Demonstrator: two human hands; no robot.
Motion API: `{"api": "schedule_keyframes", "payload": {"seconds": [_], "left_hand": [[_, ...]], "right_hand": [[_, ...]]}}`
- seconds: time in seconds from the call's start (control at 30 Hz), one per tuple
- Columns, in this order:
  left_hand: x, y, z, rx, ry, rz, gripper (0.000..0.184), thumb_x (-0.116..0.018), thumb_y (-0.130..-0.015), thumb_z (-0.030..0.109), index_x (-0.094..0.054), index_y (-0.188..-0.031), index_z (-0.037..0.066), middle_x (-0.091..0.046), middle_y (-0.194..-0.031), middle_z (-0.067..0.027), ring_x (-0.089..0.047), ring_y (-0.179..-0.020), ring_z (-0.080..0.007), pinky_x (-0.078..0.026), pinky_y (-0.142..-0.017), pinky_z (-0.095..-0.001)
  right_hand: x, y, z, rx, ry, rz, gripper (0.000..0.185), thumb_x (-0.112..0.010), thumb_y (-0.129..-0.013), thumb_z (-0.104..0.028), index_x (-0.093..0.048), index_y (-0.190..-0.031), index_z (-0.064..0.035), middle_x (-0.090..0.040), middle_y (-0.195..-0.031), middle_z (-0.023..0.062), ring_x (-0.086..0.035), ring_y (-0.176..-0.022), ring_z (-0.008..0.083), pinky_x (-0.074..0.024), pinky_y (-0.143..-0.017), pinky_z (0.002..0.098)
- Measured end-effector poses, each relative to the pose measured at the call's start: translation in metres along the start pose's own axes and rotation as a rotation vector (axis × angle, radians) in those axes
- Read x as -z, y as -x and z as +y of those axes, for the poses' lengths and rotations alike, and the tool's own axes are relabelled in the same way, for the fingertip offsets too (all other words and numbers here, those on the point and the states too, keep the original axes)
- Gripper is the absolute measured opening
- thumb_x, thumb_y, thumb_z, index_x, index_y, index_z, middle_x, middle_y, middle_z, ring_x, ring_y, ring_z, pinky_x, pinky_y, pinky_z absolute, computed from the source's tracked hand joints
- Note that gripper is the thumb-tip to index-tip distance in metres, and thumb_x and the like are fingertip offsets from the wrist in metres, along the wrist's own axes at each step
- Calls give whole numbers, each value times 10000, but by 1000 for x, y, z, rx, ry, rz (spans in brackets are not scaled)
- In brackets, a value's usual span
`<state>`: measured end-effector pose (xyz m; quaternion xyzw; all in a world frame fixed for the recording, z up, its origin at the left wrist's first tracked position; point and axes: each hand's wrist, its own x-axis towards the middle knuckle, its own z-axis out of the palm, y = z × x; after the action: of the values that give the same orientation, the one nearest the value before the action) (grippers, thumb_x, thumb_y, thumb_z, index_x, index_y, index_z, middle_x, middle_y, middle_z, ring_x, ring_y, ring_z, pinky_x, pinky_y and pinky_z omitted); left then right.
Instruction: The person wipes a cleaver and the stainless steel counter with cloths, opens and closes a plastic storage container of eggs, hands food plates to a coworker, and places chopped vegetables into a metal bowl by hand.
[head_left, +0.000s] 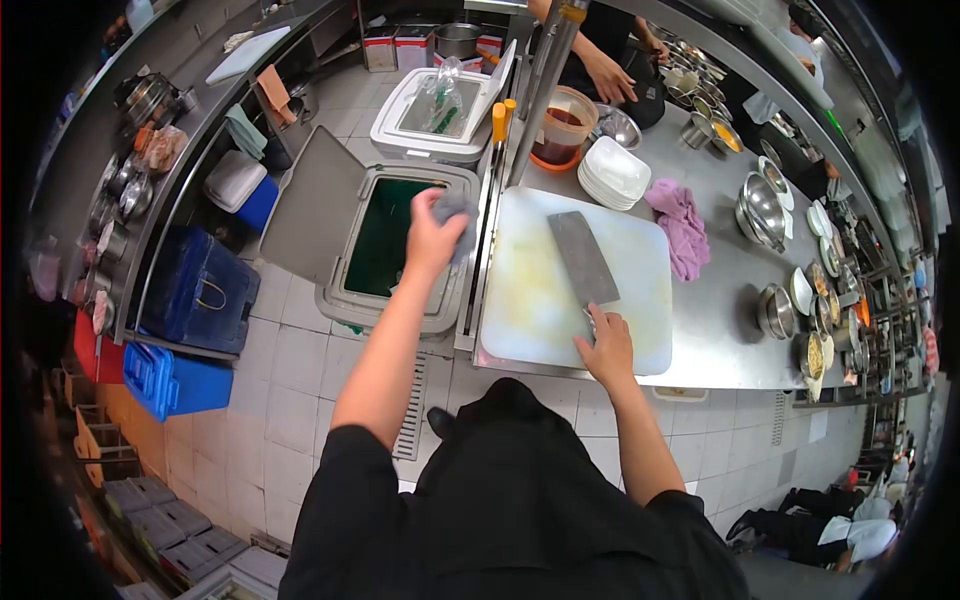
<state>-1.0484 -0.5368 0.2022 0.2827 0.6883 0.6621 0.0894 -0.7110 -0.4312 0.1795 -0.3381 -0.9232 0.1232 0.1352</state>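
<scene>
My left hand (433,243) is closed on a crumpled grey cloth (457,217), held over the right side of an open bin (335,290) lined in dark green. Its fingers are slightly blurred. On the white cutting board (530,320), a cleaver (583,258) lies flat, its wide blade pointing away from me. My right hand (607,345) is at the near end of the cleaver, fingers around its handle, which is mostly hidden. Yellowish stains mark the board.
Beyond the board are stacked white dishes (613,172), a tub of dark red liquid (562,128) and a purple cloth (680,228). Metal bowls (762,212) line the counter's right. A co-worker's hand (608,75) is across the counter. A second bin (400,135) stands behind the open one.
</scene>
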Motion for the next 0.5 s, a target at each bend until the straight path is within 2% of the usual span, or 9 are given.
{"api": "schedule_keyframes", "payload": {"seconds": [0.03, 0.07, 0.1, 0.13, 0.17, 0.37, 0.43, 0.5], "left_hand": [[-11, -18, 8, 37, -211, -121, 531, -670, -719, 198, -473, -1182, 29, -579, -1120, -206, -570, -1064, -333, -446, -914, -370], [-27, -35, -11, -5, -284, -226, 489, -645, -721, 207, -512, -1156, 29, -581, -1138, -217, -566, -1069, -361, -451, -908, -374], [-42, -48, -39, 6, -359, -423, 484, -636, -729, 215, -549, -1169, 33, -548, -1227, -212, -540, -1116, -367, -441, -939, -383], [-58, -42, -70, -37, -543, -434, 485, -636, -733, 209, -558, -1180, 37, -521, -1275, -188, -515, -1145, -367, -432, -958, -394], [-66, -34, -68, -84, -726, -440, 487, -637, -738, 204, -567, -1191, 41, -494, -1322, -164, -490, -1173, -368, -423, -977, -405], [-27, 16, -48, -162, -771, -632, 430, -643, -747, 176, -608, -1156, 48, -439, -1395, -69, -438, -1209, -353, -408, -999, -428], [-11, 39, -48, -180, -705, -614, 401, -647, -737, 152, -620, -1120, 38, -453, -1383, -78, -449, -1193, -364, -410, -993, -422], [-3, 57, -44, -195, -631, -597, 371, -650, -726, 127, -632, -1083, 28, -467, -1371, -87, -460, -1176, -375, -412, -987, -416]], "right_hand": [[-2, -3, 0, -2, 9, 1, 613, -711, -751, -217, -491, -1304, -72, -540, -1072, 174, -527, -971, 358, -458, -823, 436], [-4, -4, 0, -22, -18, 8, 608, -708, -752, -207, -491, -1304, -75, -539, -1077, 170, -525, -974, 356, -456, -825, 442], [-6, -3, -1, -44, -47, 14, 603, -704, -753, -196, -491, -1305, -78, -539, -1081, 167, -523, -977, 354, -455, -827, 448], [-6, -3, -1, -48, -44, 10, 603, -704, -753, -196, -491, -1305, -78, -539, -1081, 167, -523, -977, 354, -455, -827, 448], [-6, -4, -1, -57, -53, 5, 583, -690, -756, -173, -495, -1299, -84, -538, -1083, 171, -524, -975, 362, -455, -828, 450], [6, -18, 3, -94, -110, -55, 519, -595, -758, -69, -504, -1268, -95, -558, -1057, 184, -556, -926, 374, -465, -824, 452], [10, -20, 1, -140, -130, -67, 510, -566, -757, -50, -505, -1261, -94, -569, -1047, 186, -568, -902, 375, -471, -814, 452], [17, -18, 0, -67, -135, 24, 533, -526, -754, -38, -489, -1284, -71, -592, -985, 183, -590, -854, 348, -477, -799, 437]]}}
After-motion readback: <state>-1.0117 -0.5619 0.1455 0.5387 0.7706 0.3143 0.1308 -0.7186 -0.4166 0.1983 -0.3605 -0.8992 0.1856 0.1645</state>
